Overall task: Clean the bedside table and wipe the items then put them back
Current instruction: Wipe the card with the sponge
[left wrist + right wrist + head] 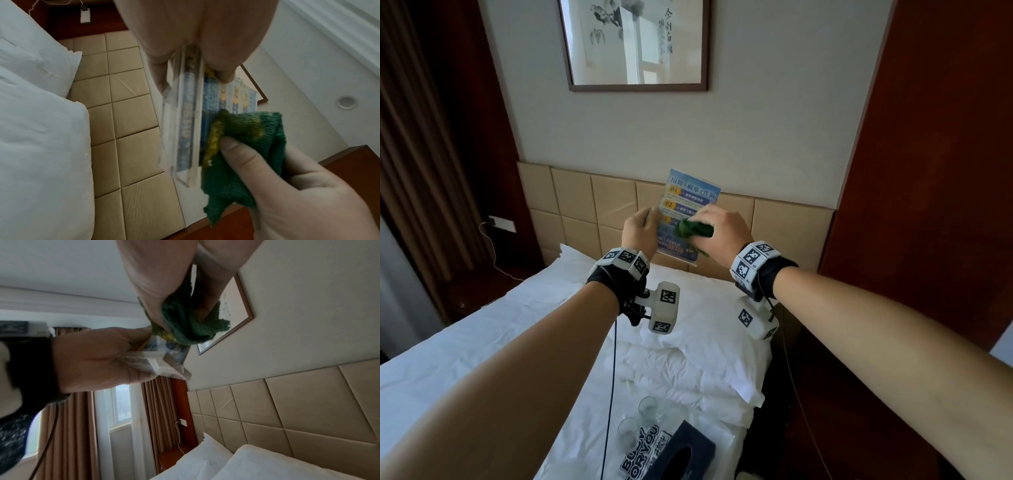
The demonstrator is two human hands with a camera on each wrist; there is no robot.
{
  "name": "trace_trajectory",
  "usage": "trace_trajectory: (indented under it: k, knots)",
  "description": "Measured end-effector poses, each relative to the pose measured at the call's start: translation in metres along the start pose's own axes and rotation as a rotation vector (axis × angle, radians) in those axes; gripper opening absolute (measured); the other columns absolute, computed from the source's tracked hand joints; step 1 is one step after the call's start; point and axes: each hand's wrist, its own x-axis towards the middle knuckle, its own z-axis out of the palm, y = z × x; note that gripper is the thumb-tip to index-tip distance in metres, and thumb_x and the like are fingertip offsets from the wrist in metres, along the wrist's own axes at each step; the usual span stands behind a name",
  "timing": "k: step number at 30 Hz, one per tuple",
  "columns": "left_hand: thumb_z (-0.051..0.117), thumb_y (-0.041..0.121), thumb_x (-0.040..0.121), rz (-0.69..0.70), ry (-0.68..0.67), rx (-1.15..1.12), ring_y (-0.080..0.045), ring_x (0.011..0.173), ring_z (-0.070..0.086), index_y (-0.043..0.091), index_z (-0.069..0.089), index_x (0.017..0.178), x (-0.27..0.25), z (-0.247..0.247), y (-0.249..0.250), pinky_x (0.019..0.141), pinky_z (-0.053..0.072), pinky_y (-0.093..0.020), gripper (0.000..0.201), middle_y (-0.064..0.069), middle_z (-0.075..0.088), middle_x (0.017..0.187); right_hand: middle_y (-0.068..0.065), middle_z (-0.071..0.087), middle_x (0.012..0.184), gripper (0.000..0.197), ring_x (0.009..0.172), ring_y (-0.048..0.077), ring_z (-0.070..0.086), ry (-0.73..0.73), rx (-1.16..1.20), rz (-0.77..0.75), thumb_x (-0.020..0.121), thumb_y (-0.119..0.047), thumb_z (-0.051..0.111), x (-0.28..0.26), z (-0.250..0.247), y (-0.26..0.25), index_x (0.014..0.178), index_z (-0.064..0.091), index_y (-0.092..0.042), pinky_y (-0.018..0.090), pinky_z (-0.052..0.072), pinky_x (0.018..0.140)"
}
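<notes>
Looked like a hotel bedroom: white-sheeted bed [482, 335], padded tan headboard [592, 205], framed ink painting [637, 44], brown curtains [68, 434], dark wood wall panels [945, 154].

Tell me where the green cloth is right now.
In the head view, the green cloth is bunched in the right hand, pressed against the blue sign card that the left hand holds up before the headboard.

Wiping the sign holder

We are pinching the clear acrylic sign holder [180, 123] with our left hand [197, 32] while our right hand [298, 191] is pressing a green cloth [242, 146] against its blue printed face, with white pillows [41, 129] lying left.
</notes>
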Motion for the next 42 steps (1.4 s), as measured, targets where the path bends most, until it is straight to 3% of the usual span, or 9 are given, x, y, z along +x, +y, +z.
trace_trajectory:
  k: [4,7,10,17,23,27,32,38,42]
  knots:
    - [0.044,0.042,0.093,0.003,-0.023,0.013,-0.041,0.077,0.063,0.011,0.06,0.09,-0.002,-0.003,-0.002,0.074,0.054,-0.056,0.036,-0.03,0.065,0.093,0.002,0.066,0.093,0.016,0.078,0.016,0.058,0.138,-0.016,0.137,0.08,-0.017,0.072,0.009,-0.006,0.004,0.094,0.072,-0.01,0.023,0.047,0.067]
    - [0.044,0.048,0.09,-0.005,-0.031,-0.006,-0.029,0.07,0.059,-0.005,0.058,0.087,-0.002,-0.004,-0.009,0.068,0.054,-0.05,0.054,-0.028,0.062,0.082,0.002,0.057,0.083,0.007,0.07,0.018,0.052,0.271,-0.03,0.277,0.08,-0.016,0.068,0.019,-0.011,0.01,0.08,0.063,-0.011,0.024,0.037,0.058]
    - [0.044,0.038,0.098,0.033,-0.046,0.006,-0.023,0.068,0.056,-0.007,0.057,0.086,-0.005,-0.003,-0.008,0.065,0.049,-0.041,0.048,-0.015,0.059,0.075,0.008,0.061,0.09,0.011,0.074,0.021,0.055,0.325,-0.023,0.351,0.083,-0.017,0.066,0.026,-0.011,0.009,0.087,0.066,-0.006,0.027,0.043,0.063]
    - [0.045,0.031,0.101,0.081,-0.048,0.105,-0.019,0.064,0.054,0.014,0.054,0.07,-0.001,0.0,0.0,0.062,0.048,-0.034,0.036,-0.002,0.057,0.068,0.004,0.066,0.102,0.022,0.087,0.016,0.061,0.151,-0.01,0.12,0.08,-0.014,0.073,0.019,-0.002,-0.007,0.101,0.071,-0.006,0.027,0.05,0.076]
    - [0.045,0.043,0.091,0.072,-0.066,0.075,-0.023,0.065,0.054,0.013,0.058,0.074,0.005,-0.004,-0.005,0.063,0.049,-0.039,0.037,-0.008,0.061,0.072,0.0,0.07,0.098,0.026,0.085,0.018,0.064,-0.06,0.016,-0.059,0.068,-0.013,0.081,0.001,0.008,-0.009,0.093,0.077,-0.015,0.03,0.052,0.076]
    - [0.048,0.038,0.097,0.02,-0.101,0.025,-0.042,0.079,0.065,0.009,0.06,0.079,0.003,-0.004,-0.009,0.072,0.057,-0.055,0.037,-0.022,0.067,0.085,0.001,0.068,0.098,0.026,0.087,0.018,0.061,0.014,-0.029,0.015,0.073,-0.017,0.074,-0.001,0.005,-0.006,0.099,0.074,-0.014,0.031,0.052,0.076]
    - [0.047,0.047,0.09,-0.015,-0.122,0.003,-0.046,0.082,0.064,0.012,0.06,0.077,-0.003,-0.007,-0.01,0.072,0.054,-0.06,0.04,-0.026,0.066,0.086,0.005,0.061,0.093,0.015,0.076,0.015,0.052,0.246,-0.06,0.22,0.082,-0.016,0.067,0.015,-0.003,0.0,0.093,0.068,-0.006,0.025,0.042,0.065]
    - [0.045,0.031,0.101,0.036,-0.183,0.074,-0.024,0.067,0.059,0.011,0.062,0.079,-0.007,-0.006,0.001,0.072,0.054,-0.047,0.034,-0.006,0.061,0.071,0.005,0.062,0.099,0.019,0.081,0.015,0.056,0.212,-0.062,0.183,0.084,-0.016,0.067,0.037,-0.002,-0.014,0.099,0.07,-0.005,0.022,0.04,0.07]
    - [0.046,0.039,0.096,0.021,-0.161,0.087,-0.025,0.066,0.058,0.021,0.058,0.069,-0.001,-0.011,-0.004,0.068,0.054,-0.046,0.034,-0.004,0.059,0.068,0.004,0.067,0.105,0.021,0.091,0.019,0.062,0.119,-0.054,0.064,0.081,-0.014,0.072,0.028,0.011,-0.023,0.1,0.072,-0.006,0.03,0.051,0.08]
